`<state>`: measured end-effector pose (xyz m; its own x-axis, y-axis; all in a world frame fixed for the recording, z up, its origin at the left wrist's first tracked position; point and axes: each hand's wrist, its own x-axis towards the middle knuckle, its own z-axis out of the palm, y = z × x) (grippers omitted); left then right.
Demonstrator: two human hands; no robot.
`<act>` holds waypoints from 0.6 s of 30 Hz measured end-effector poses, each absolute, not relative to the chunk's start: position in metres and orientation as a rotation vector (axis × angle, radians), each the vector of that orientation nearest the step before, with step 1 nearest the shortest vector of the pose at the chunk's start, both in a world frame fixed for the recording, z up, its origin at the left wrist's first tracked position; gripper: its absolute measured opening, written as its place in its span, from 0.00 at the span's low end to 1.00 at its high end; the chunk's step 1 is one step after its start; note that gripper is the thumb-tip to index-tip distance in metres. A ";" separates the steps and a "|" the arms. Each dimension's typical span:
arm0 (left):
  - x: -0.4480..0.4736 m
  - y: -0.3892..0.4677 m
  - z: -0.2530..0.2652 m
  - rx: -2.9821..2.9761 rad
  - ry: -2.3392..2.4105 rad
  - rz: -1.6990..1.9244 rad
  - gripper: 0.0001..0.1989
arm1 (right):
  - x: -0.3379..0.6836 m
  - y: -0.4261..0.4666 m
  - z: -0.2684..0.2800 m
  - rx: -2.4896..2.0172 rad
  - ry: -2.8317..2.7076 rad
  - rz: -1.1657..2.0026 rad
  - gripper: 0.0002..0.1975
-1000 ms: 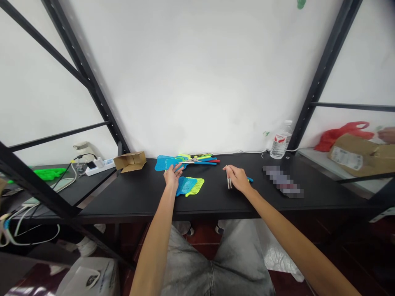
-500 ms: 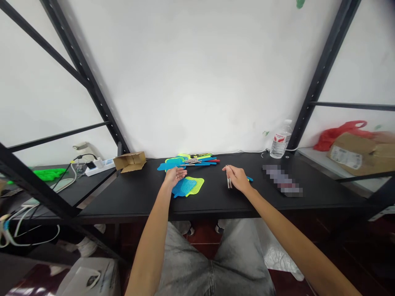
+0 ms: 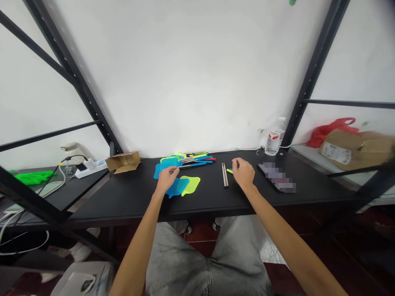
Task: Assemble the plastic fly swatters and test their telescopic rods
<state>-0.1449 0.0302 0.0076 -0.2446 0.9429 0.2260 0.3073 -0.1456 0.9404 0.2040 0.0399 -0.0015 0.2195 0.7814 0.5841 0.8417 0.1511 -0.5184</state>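
Rods [image 3: 224, 176] earlier under the right hand [image 3: 244, 172] now lie uncovered.

One mesh panel [image 3: 177, 187] is blue, the dotted panel [image 3: 192, 184] lime-yellow, the rods [image 3: 226, 176] silvery, the tabletop [image 3: 123, 203] black.

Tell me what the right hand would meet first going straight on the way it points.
In line with its forearm, the right hand would probably meet the white cable by the wall, or the wall itself if higher; its height is unclear.
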 end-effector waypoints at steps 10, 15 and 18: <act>-0.124 -0.007 -0.004 1.553 1.763 1.269 0.28 | 0.208 0.046 -0.010 -1.923 -1.839 -0.009 0.18; -0.110 -0.005 -0.012 1.730 1.788 1.210 0.27 | 0.204 0.045 -0.010 -1.849 -1.932 0.031 0.15; -0.100 -0.002 -0.018 1.668 1.797 1.243 0.26 | 0.199 0.042 -0.009 -1.768 -2.006 0.029 0.15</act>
<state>-0.0996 -0.0017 -0.0182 -0.2155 0.9361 0.2780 0.5903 -0.1019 0.8007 0.1986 0.0424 -0.0093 -0.0652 0.9436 0.3246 0.9338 0.1724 -0.3134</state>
